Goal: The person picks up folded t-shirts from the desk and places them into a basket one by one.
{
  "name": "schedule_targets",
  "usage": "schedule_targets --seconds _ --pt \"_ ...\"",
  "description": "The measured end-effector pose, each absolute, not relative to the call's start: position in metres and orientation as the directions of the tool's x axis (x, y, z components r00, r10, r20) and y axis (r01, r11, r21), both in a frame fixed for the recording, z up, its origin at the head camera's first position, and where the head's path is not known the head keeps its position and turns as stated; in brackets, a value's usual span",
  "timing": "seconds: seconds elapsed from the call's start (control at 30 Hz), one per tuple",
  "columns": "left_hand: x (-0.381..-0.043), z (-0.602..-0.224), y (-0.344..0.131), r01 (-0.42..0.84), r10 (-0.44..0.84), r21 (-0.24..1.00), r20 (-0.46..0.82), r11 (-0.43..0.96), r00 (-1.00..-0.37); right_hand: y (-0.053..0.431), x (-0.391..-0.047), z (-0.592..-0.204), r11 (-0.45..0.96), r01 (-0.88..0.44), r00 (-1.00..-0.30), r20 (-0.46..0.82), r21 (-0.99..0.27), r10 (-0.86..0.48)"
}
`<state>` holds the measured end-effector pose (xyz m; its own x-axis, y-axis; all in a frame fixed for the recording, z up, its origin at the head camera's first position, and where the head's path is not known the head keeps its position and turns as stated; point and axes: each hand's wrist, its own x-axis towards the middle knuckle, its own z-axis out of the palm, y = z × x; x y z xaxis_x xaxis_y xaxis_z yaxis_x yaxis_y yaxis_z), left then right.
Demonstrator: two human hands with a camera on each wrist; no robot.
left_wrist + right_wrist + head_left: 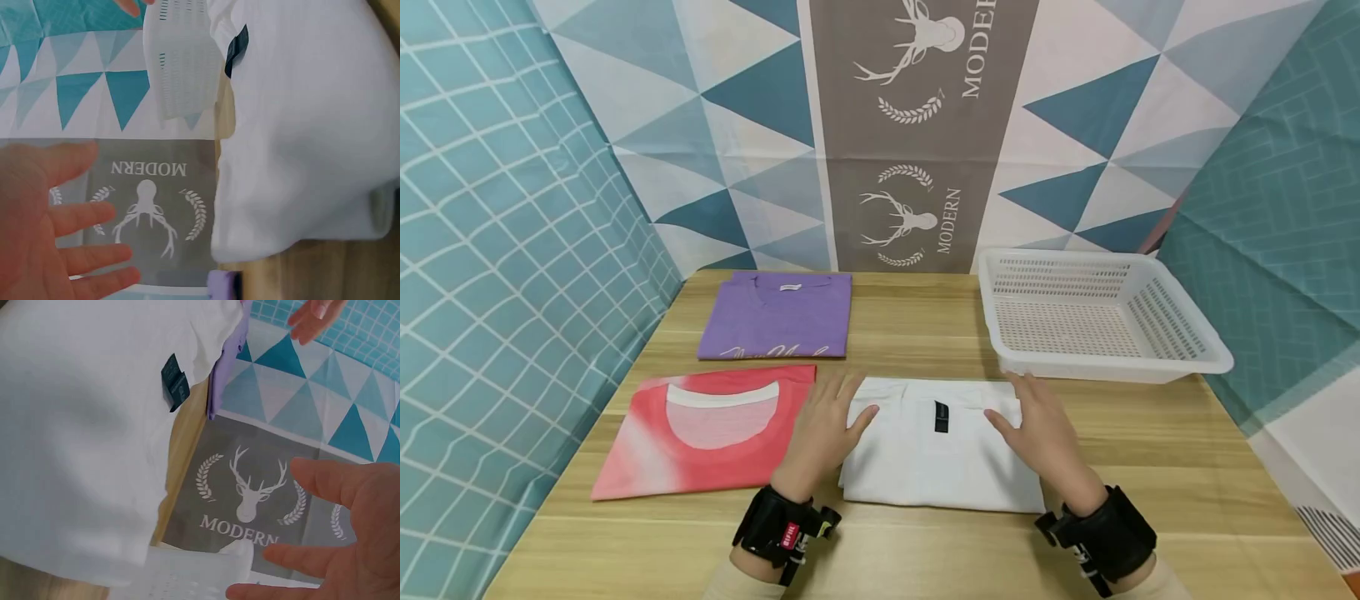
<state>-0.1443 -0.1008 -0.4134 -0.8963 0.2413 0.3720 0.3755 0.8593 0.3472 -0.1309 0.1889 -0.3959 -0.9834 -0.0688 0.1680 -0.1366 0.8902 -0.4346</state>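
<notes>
A folded white T-shirt [940,467] with a black neck label [942,417] lies on the wooden table in front of me. Over its left edge hovers my left hand [823,429], fingers spread and nothing held; the left wrist view shows the same hand [69,231] apart from the cloth. My right hand [1047,437] is at the shirt's right edge, its fingers extended and holding nothing. The right wrist view has that hand [344,525] clear of the fabric too. Just left of my left hand lies a folded red-and-white T-shirt [715,454].
A folded purple T-shirt [778,317] lies at the back left, behind the red one. At the back right stands a white plastic basket [1108,367] with perforated walls. Patterned cloth [910,133] hangs behind the table [917,554], and gridded blue cloth [512,250] hangs along the left.
</notes>
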Motion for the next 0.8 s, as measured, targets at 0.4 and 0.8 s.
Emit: schedule_targets --seconds 0.4,0.8 --pt "-0.148 -0.439 -0.102 0.118 0.061 0.633 0.112 0.765 -0.992 0.217 -0.144 -0.42 0.844 0.185 -0.965 -0.255 -0.503 0.06" --pt "-0.161 -0.448 -0.096 -0.089 -0.019 0.758 -0.101 0.646 -0.995 0.224 -0.155 -0.441 0.644 0.31 -0.94 -0.328 -0.7 0.096"
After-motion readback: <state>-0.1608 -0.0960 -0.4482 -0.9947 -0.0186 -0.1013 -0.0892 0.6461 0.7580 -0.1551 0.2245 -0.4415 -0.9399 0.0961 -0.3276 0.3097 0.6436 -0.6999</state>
